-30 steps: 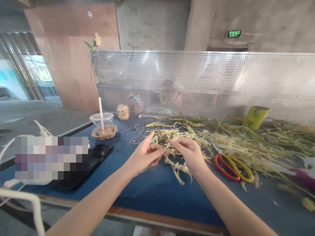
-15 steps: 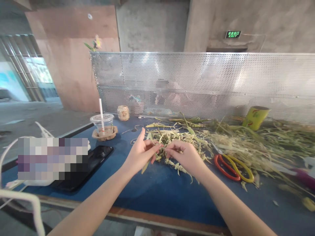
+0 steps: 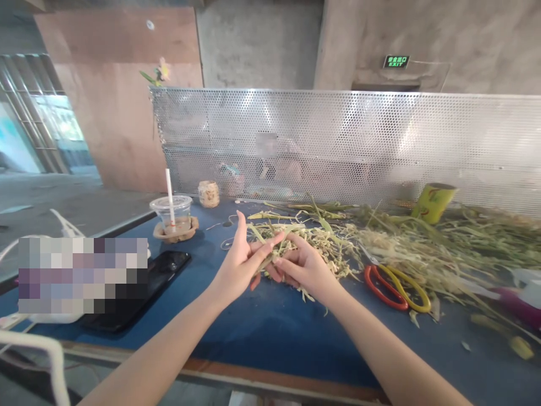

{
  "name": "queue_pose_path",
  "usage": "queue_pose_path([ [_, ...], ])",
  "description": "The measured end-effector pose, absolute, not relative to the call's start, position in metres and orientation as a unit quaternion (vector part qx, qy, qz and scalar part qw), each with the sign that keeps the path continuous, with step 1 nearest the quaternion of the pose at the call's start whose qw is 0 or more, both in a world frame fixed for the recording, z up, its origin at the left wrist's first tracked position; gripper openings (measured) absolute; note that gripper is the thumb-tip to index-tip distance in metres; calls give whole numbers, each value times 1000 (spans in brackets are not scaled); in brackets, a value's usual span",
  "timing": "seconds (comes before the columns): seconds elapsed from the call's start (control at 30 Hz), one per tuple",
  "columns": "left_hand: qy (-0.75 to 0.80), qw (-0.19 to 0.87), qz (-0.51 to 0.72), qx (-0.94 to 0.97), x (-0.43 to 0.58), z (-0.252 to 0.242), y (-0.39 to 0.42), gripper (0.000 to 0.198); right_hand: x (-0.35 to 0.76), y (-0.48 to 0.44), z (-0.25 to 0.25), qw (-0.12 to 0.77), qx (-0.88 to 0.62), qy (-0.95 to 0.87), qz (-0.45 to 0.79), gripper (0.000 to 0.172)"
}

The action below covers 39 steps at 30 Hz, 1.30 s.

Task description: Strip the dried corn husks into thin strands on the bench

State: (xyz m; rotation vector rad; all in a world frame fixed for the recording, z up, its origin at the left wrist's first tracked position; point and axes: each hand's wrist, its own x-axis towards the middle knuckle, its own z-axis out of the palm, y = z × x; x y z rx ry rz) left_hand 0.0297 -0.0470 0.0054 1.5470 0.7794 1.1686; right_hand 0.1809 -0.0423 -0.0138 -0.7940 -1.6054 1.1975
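Note:
Over the blue tabletop (image 3: pixel 270 338), my left hand (image 3: pixel 245 259) pinches a thin green plant strip (image 3: pixel 270 256), its thumb raised away from the other fingers. My right hand (image 3: pixel 306 265) meets it from the right, thumb and fingertips closed on the same strip. The fingertips of both hands nearly touch and partly hide the strip. Just behind and below the hands lies a pile of knotted, pale green dried plant strips (image 3: pixel 338 248). To the right of my right hand rest scissors (image 3: pixel 386 287) with one red and one yellow handle.
On the left are a black phone (image 3: pixel 139 293), a clear cup with a straw (image 3: pixel 171 211) in a cardboard holder and a small jar (image 3: pixel 208 193). Loose stalks (image 3: pixel 477 242) and a tilted yellow-green container (image 3: pixel 434 203) occupy the right. A perforated metal panel (image 3: pixel 316 124) stands behind.
My hands have come closer together, with the right fingers moving in beneath the left ones around the strip. The whole view has shifted slightly.

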Motion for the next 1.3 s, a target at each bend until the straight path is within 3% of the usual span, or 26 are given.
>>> queue_pose_path([
  [0.1,303,512,469,653,30,5,-49,94,180,-42,-16,455,-331,-659,499,27],
  [0.33,298,492,495,651,30,7,-53,94,179,-47,-14,486,-354,-672,432,21],
  [0.63,304,476,538,626,30,9,-53,93,177,-45,-15,549,-372,-614,429,22],
  [0.83,322,482,528,621,29,4,-49,116,185,-41,-14,556,-376,-572,472,31],
  [1.1,347,493,511,612,32,7,-54,114,182,-40,-14,607,-358,-535,466,24],
  [1.3,366,461,493,640,30,8,-56,109,186,-38,-13,547,-360,-548,519,31],
])
